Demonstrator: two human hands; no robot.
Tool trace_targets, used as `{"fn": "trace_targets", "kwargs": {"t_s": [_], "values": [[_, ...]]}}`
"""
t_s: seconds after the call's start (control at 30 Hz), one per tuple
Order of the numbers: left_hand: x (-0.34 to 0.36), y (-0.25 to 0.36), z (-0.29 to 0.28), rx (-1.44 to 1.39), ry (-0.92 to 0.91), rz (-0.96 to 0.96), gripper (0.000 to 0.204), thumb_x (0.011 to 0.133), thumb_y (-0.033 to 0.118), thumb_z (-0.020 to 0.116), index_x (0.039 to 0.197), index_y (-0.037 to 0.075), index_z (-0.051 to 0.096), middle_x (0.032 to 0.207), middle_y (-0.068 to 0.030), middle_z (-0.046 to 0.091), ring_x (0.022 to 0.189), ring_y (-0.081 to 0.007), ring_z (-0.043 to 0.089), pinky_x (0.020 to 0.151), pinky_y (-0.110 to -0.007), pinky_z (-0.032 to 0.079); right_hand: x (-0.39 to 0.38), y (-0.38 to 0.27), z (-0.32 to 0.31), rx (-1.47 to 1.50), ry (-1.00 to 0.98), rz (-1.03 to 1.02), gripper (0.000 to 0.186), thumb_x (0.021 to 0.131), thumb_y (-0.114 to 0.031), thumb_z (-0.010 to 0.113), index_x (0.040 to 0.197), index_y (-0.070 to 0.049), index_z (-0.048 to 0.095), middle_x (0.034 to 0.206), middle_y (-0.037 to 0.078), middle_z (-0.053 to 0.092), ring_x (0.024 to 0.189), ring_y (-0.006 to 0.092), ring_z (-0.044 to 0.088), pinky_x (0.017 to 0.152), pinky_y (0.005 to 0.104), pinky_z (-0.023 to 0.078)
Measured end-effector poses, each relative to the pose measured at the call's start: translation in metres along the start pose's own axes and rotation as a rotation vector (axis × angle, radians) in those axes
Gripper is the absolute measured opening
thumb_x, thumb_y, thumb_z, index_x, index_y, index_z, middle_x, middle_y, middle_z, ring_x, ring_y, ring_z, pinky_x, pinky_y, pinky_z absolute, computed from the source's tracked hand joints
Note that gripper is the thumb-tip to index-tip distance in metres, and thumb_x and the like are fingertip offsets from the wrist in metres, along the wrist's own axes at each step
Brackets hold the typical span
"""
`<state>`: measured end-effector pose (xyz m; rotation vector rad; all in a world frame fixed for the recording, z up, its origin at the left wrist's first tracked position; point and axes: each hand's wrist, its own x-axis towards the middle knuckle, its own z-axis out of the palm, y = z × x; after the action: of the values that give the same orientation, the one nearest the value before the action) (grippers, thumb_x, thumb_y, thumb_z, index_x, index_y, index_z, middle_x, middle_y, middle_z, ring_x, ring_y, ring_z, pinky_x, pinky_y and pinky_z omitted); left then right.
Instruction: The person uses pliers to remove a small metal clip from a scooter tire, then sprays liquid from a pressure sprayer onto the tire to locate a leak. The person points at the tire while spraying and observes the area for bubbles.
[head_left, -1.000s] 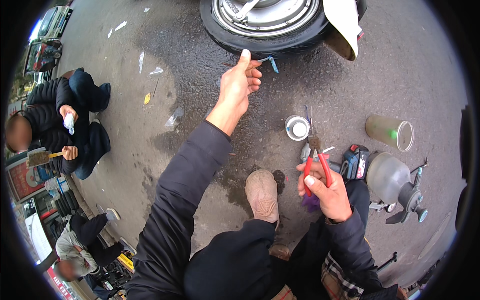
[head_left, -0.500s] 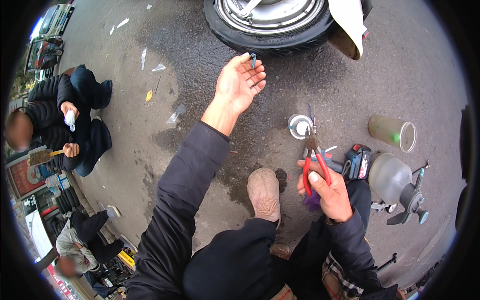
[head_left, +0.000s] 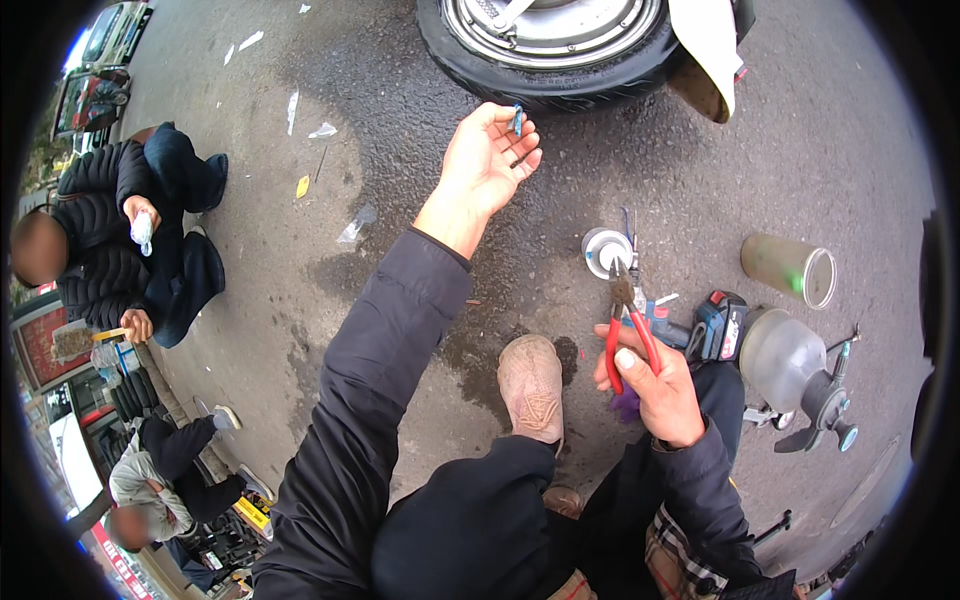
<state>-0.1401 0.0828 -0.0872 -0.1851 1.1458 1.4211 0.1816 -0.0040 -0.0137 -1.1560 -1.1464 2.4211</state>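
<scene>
My left hand [head_left: 487, 160] is reached out just below the wheel's black tyre [head_left: 560, 90], palm partly up. Between its thumb and index finger it pinches a small dark-blue strip [head_left: 518, 121]; what the strip is I cannot make out. The other fingers are loosely curled. My right hand [head_left: 655, 388] grips red-handled pliers [head_left: 622, 292], jaws pointing away from me. Their tips overlap a small round white-and-grey tin [head_left: 605, 250] on the ground in the picture. Beneath the pliers lies a blue power tool with its battery pack [head_left: 717, 325], partly hidden by the hand.
On the right stand a translucent spray bottle [head_left: 780, 350] and a cloudy cylindrical container [head_left: 788, 270] lying on its side. A white mudguard [head_left: 705, 50] hangs by the wheel. Two people sit or crouch at left, one holding a brush [head_left: 85, 340]. Plastic scraps [head_left: 357, 223] litter the wet asphalt.
My left hand has shifted slightly right, and the strip between its fingers has turned a little. The right hand with the pliers stays almost still. The whole view has moved slightly.
</scene>
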Motion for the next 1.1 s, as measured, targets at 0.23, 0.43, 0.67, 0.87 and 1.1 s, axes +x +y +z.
{"fn": "trace_targets", "kwargs": {"t_s": [0.23,0.43,0.67,0.87,1.1], "values": [[0.0015,-0.0021,0.0012,-0.048,0.004,0.015,0.011,0.089,0.014,0.069,0.092,0.005,0.066,0.095,-0.0085,0.066,0.091,-0.0215,0.063,0.090,-0.040,0.052,0.0012,0.0012,0.0008,0.011,-0.003,0.011,0.048,0.108,-0.027,0.060,0.142,0.005,0.056,0.096,0.006,0.066,0.089,0.0132,0.060,0.085,0.0287,0.049],[0.0042,-0.0044,-0.0014,-0.024,0.005,0.063,0.009,0.090,0.012,0.068,0.093,0.005,0.064,0.092,-0.0079,0.065,0.089,-0.0208,0.063,0.088,-0.041,0.053,0.0012,0.0014,0.0005,0.016,0.008,0.009,0.046,0.107,-0.026,0.060,0.142,0.005,0.057,0.097,0.007,0.066,0.089,0.0131,0.060,0.084,0.0285,0.050],[0.0036,-0.0076,-0.0022,-0.035,-0.029,0.073,0.013,0.090,0.015,0.068,0.095,0.005,0.062,0.092,-0.0075,0.064,0.089,-0.0213,0.063,0.090,-0.042,0.052,0.0012,-0.0005,-0.0014,0.009,0.034,0.007,0.046,0.107,-0.026,0.061,0.142,0.005,0.057,0.096,0.007,0.067,0.088,0.0132,0.062,0.083,0.0283,0.051],[0.0019,-0.0038,0.0001,-0.048,-0.029,0.018,0.014,0.090,0.018,0.069,0.093,0.005,0.064,0.091,-0.0071,0.064,0.089,-0.0214,0.063,0.092,-0.042,0.051,0.0023,0.0014,-0.0012,0.004,0.028,0.024,0.046,0.107,-0.026,0.061,0.142,0.004,0.057,0.096,0.007,0.067,0.088,0.0129,0.062,0.083,0.0280,0.051],[0.0077,-0.0059,0.0005,-0.060,-0.022,0.051,0.011,0.091,0.014,0.067,0.091,0.005,0.063,0.089,-0.0074,0.063,0.087,-0.0214,0.063,0.090,-0.041,0.053,0.0015,0.0018,-0.0011,-0.004,0.037,0.014,0.047,0.107,-0.026,0.061,0.142,0.004,0.057,0.096,0.007,0.067,0.088,0.0124,0.062,0.082,0.0275,0.050]]}}
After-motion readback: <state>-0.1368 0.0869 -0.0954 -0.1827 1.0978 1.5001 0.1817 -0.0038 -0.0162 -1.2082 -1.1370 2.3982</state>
